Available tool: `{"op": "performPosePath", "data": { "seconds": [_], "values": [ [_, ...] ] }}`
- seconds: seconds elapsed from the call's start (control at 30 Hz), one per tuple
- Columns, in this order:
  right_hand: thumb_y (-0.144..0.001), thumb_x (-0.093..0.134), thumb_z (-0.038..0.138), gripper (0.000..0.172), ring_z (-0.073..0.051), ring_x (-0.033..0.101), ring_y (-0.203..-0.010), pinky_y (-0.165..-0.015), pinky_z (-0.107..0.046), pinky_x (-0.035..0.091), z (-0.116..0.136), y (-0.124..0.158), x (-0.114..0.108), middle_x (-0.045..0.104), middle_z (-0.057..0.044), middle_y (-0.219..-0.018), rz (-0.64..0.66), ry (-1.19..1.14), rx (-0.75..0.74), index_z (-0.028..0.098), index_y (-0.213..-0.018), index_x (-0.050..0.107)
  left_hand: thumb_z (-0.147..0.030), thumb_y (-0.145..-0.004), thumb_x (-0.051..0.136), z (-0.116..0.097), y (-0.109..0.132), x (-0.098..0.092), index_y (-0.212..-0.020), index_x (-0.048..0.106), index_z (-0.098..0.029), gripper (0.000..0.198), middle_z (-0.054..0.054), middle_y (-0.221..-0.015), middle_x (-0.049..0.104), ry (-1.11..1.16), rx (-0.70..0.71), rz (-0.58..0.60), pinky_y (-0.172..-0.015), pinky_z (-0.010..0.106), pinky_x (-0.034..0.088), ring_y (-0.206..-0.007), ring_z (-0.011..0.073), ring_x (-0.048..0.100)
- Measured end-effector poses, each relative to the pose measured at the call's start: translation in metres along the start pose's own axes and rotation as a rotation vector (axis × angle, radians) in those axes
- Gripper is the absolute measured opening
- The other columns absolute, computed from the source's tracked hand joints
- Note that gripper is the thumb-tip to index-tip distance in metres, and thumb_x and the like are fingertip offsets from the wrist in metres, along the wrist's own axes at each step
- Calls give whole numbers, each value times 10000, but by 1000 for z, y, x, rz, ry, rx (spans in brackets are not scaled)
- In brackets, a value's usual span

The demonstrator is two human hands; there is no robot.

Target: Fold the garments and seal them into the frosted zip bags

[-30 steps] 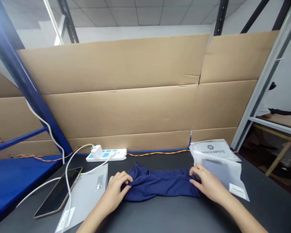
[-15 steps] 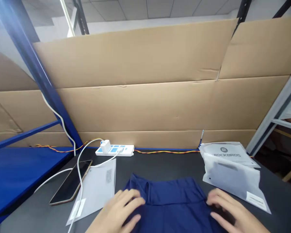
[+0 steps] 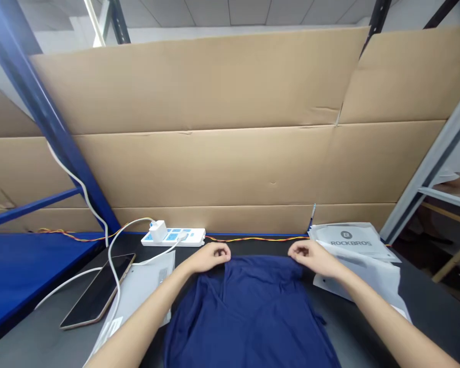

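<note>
Your left hand and right hand pinched the far edge of the navy garment on the table; your forearms overlapped a grey pouch and what looked like two bags.

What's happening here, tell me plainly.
A person's left-hand grip and right-hand grip hold a navy garment by the two ends of its far edge. It is spread over the dark table, its near part out of view. A phone lies to the left, plastic packets to the right.
</note>
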State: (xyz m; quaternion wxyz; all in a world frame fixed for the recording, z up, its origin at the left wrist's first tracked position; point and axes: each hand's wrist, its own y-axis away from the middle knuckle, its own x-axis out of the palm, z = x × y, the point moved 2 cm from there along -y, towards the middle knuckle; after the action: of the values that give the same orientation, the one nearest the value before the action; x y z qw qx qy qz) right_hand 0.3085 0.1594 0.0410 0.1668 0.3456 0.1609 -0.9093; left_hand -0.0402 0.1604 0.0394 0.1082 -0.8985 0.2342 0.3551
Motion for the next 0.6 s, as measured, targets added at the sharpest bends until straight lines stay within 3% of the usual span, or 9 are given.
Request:
{"op": "performPosePath", "data": {
  "seconds": [0.13, 0.3, 0.5, 0.6],
  "values": [
    [-940, 385, 439, 348, -204, 641, -709, -674, -328, 500, -30, -38, 14, 672, -46, -798, -180, 62, 57, 209, -863, 634, -519, -898, 515, 33, -23, -7, -898, 635, -174, 365, -7, -738, 580, 42, -28, -85, -625, 239, 388, -671, 149, 516],
    [-972, 392, 465, 332, -250, 616, -951, -882, -393, 457, -45, -31, 38, 650, -72, -991, -225, 147, 2, 243, -911, 632, -487, -913, 500, 50, -19, -4, -920, 644, -177, 341, 10, -790, 623, 104, -38, -98, -646, 240, 398, -703, 152, 544],
    [-928, 511, 466, 283, -169, 553, -670, -684, -316, 451, -50, -35, 41, 598, -15, -848, -141, 193, -41, 244, -781, 607, -459, -907, 528, 48, -23, -5, -922, 653, -178, 308, 0, -757, 616, 159, -46, -100, -591, 228, 378, -653, 137, 524],
    [-909, 539, 419, 262, -160, 528, -653, -661, -305, 425, -54, -37, 41, 576, -5, -808, -129, 218, -55, 233, -726, 565, -471, -899, 539, 48, -23, -5, -916, 655, -177, 316, -2, -743, 618, 176, -60, -110, -544, 220, 364, -601, 124, 499]
  ]
}}
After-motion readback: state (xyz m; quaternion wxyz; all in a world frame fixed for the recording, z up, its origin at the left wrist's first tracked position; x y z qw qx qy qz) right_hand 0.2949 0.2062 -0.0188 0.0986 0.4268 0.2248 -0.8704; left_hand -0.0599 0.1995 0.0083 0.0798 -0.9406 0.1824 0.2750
